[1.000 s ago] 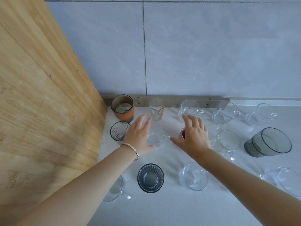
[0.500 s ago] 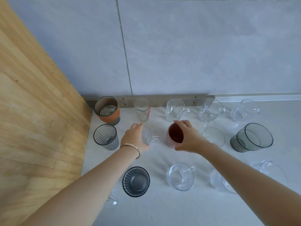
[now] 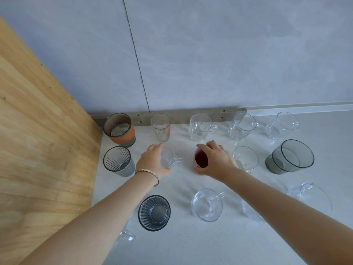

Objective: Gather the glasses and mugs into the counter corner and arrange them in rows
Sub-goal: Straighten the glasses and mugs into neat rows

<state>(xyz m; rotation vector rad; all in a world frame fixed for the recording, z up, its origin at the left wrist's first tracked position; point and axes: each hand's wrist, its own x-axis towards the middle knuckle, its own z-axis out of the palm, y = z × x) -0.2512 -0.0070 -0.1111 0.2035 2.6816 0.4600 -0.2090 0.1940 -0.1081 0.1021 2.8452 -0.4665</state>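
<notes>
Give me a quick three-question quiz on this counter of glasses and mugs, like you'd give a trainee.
1. Which does the right hand grip? A: a pink mug. B: a smoked grey tumbler. C: a tall clear glass.
2. True or false: in the back row, the orange-banded glass stands nearest the wooden panel.
3. Fill in: the handle of the clear glass mug held by the left hand points toward the ____ hand.
Key: 1 A; 2 true; 3 right.
</notes>
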